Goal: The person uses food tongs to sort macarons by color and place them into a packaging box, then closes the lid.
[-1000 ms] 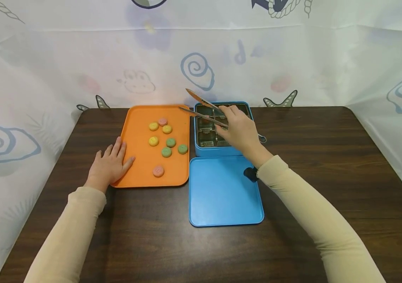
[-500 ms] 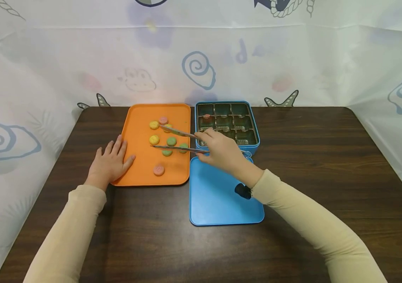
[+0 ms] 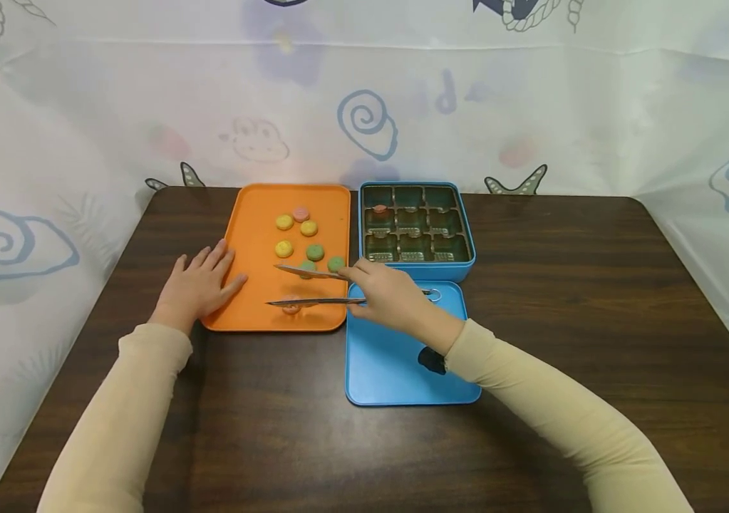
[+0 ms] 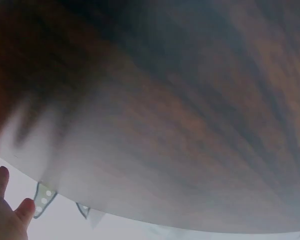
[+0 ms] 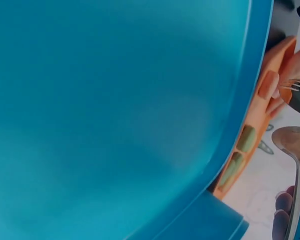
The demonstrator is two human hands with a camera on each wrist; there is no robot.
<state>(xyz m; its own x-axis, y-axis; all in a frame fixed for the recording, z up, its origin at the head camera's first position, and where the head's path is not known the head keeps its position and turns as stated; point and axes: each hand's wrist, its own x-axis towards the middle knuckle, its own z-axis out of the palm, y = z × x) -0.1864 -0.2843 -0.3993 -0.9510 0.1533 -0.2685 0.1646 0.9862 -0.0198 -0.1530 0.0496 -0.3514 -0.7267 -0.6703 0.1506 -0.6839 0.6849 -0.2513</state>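
My right hand [image 3: 396,299] grips metal tongs [image 3: 319,301], their arms spread over the lower right of an orange tray [image 3: 249,221]. The near arm overlaps a pink macaron-like cookie [image 3: 290,309]; the far arm passes by a green cookie [image 3: 307,268]. In the right wrist view the tongs [image 5: 296,170] show a spoon-shaped end and a forked end, with the pink cookie [image 5: 268,85] near the fork. My left hand [image 3: 194,288] rests with spread fingers on the tray's left edge. Yellow cookies [image 3: 283,249], more green ones and another pink one [image 3: 301,214] lie farther back.
Right of the tray stands a blue box [image 3: 428,271] with a divided insert; a pink cookie [image 3: 380,209] sits in its back left compartment. A blue lid [image 3: 383,370] lies in front of it, under my right forearm. A printed cloth [image 3: 441,128] hangs behind the dark wooden table [image 3: 274,427].
My right hand has brought the spread tongs from above the box leftward and toward me, down to the near pink cookie. The left hand stays on the tray's edge.
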